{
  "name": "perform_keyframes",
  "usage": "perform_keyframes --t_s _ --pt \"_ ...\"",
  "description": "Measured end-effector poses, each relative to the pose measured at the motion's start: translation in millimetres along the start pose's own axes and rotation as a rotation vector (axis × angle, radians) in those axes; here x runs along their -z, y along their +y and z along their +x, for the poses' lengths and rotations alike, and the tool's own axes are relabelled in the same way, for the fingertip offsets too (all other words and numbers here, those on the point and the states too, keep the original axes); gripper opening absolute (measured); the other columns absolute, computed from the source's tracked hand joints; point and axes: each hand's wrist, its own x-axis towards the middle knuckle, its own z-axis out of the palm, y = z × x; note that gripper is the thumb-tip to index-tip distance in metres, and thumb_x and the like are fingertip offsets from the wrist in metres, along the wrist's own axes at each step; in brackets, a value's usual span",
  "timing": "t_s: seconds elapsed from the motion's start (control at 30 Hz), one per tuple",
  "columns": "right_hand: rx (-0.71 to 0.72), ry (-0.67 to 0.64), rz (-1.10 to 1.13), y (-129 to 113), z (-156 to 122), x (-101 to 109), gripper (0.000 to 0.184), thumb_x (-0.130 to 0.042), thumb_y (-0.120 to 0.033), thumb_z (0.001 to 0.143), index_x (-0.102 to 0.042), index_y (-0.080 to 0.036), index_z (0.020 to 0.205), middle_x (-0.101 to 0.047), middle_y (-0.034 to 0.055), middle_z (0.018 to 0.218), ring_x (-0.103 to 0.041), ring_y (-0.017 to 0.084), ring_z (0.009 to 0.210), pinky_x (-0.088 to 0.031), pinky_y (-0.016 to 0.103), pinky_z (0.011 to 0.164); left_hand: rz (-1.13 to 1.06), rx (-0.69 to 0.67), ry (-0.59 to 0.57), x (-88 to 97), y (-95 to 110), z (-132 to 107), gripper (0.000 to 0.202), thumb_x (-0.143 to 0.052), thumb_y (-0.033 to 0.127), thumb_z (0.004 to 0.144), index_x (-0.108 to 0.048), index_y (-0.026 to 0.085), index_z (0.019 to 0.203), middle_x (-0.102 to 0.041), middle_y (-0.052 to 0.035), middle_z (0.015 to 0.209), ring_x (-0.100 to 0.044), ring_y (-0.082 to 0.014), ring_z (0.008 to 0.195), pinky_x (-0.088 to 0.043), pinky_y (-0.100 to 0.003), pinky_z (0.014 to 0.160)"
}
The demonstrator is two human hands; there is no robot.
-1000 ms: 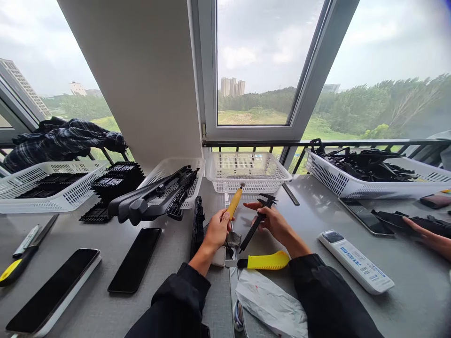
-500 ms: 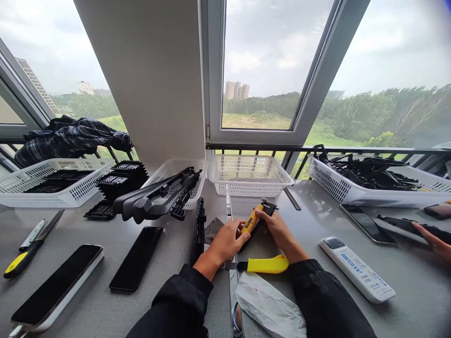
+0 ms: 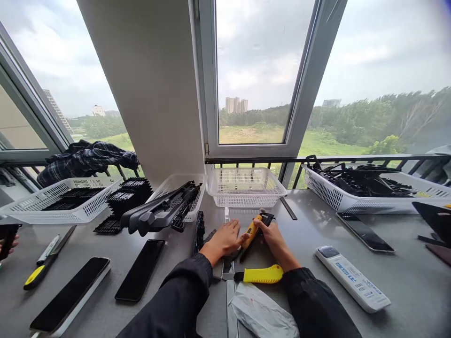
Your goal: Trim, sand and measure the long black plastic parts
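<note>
My right hand (image 3: pixel 273 238) is closed around a dark plastic part (image 3: pixel 268 218), its thumb against the upper end of a yellow hand tool (image 3: pixel 252 233). This tool has a slim barrel and a small round tip; its exact kind I cannot make out. My left hand (image 3: pixel 225 240) lies to the left of it, fingers stretched forward and the thumb at the barrel's side. Below both hands lies a yellow-handled knife (image 3: pixel 262 274) across a metal strip, beside a crumpled white bag (image 3: pixel 264 310). A toothed black part (image 3: pixel 198 232) stands left of my left hand.
White baskets (image 3: pixel 246 202) line the window side, some with black parts. Black trim pieces (image 3: pixel 151 216) jut over one rim. Phones (image 3: pixel 141 270), a marker, another knife (image 3: pixel 49 263) and a white power strip-like device (image 3: pixel 352 279) lie about. Another person's hand (image 3: pixel 14 241) shows far left.
My left fingers have loosened from the yellow tool and straightened forward. My right hand stays on the dark part. The view has shifted slightly; the person's hand at the right is gone from sight.
</note>
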Motion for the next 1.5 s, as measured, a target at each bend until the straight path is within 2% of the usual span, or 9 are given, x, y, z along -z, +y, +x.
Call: perform_keyframes --t_s 0.17,0.3,0.4,0.5,0.67,0.93,1.2,1.3,1.5 --pt "-0.015 -0.006 0.002 2 2 -3 0.030 -0.071 -0.042 0.108 -0.071 -0.015 0.121 -0.074 0.0037 0.106 -0.072 0.015 0.081 -0.064 0.029 0.070 0.085 0.087 0.009 6.5 -12 -13 0.075 -0.039 0.059 0.111 -0.052 0.003 0.159 -0.045 -0.0292 0.172 -0.043 -0.0373 0.163 -0.030 -0.051 0.135" --pt "-0.017 -0.017 0.001 1 0 -4 0.030 -0.071 -0.043 0.108 -0.071 -0.016 0.121 -0.074 0.0035 0.105 -0.072 0.015 0.080 -0.064 0.029 0.069 0.124 0.134 0.022 -1.1 -7 -19 0.070 -0.048 0.052 0.110 -0.048 0.006 0.163 -0.039 -0.0255 0.176 -0.030 -0.0388 0.168 -0.028 -0.053 0.136" --pt "-0.023 -0.024 -0.007 1 -1 -6 0.031 -0.072 -0.043 0.107 -0.071 -0.016 0.122 -0.075 0.0047 0.110 -0.074 0.017 0.085 -0.065 0.032 0.073 0.140 0.179 0.025 -6.5 -5 -21 0.065 -0.055 0.048 0.108 -0.054 0.008 0.159 -0.049 -0.0260 0.171 -0.036 -0.0385 0.166 -0.030 -0.052 0.135" --pt "-0.025 -0.018 -0.021 0 -2 -7 0.032 -0.072 -0.043 0.107 -0.071 -0.016 0.125 -0.075 0.0056 0.114 -0.074 0.018 0.090 -0.066 0.034 0.077 0.152 0.249 0.051 -4.0 -11 -18 0.059 -0.061 0.049 0.108 -0.059 0.016 0.156 -0.053 -0.0201 0.168 -0.044 -0.0368 0.161 -0.032 -0.060 0.133" --pt "-0.024 0.004 -0.060 -1 -3 -9 0.031 -0.071 -0.044 0.108 -0.071 -0.016 0.121 -0.074 0.0039 0.107 -0.073 0.016 0.082 -0.064 0.030 0.071 0.163 0.399 0.129 1.2 -26 -6 0.065 -0.066 0.051 0.106 -0.052 0.022 0.162 -0.043 -0.0172 0.175 -0.041 -0.0419 0.159 -0.030 -0.072 0.130" --pt "-0.017 -0.006 -0.081 -1 -1 -9 0.033 -0.072 -0.044 0.107 -0.071 -0.016 0.125 -0.075 0.0053 0.113 -0.074 0.018 0.088 -0.066 0.034 0.076 0.160 0.244 0.113 -15.1 -10 -1 0.054 -0.069 0.044 0.106 -0.059 0.022 0.154 -0.052 -0.0154 0.167 -0.051 -0.0386 0.152 -0.042 -0.068 0.124" --pt "-0.022 -0.006 -0.086 -1 -3 -9 0.036 -0.071 -0.045 0.107 -0.070 -0.017 0.129 -0.074 0.0071 0.120 -0.075 0.021 0.098 -0.066 0.039 0.084 0.141 0.164 0.091 -10.7 8 -19 0.049 -0.072 0.036 0.105 -0.062 0.020 0.150 -0.055 -0.0154 0.164 -0.053 -0.0380 0.150 -0.045 -0.066 0.123" --pt "-0.023 -0.009 -0.092 -3 -5 -10 0.036 -0.071 -0.046 0.108 -0.070 -0.017 0.129 -0.074 0.0070 0.119 -0.075 0.021 0.096 -0.066 0.038 0.083 0.108 0.144 0.070 -3.7 14 -27 0.041 -0.071 0.037 0.106 -0.067 0.020 0.143 -0.062 -0.0144 0.157 -0.059 -0.0346 0.144 -0.048 -0.062 0.121" --pt "-0.043 -0.006 -0.140 -7 -9 -8 0.035 -0.070 -0.047 0.108 -0.071 -0.017 0.126 -0.075 0.0061 0.115 -0.075 0.019 0.092 -0.066 0.036 0.079 -0.016 0.079 0.099 31.0 22 -64 0.020 -0.061 0.026 0.106 -0.080 0.021 0.107 -0.081 -0.0127 0.113 -0.076 -0.0283 0.113 -0.058 -0.043 0.107"
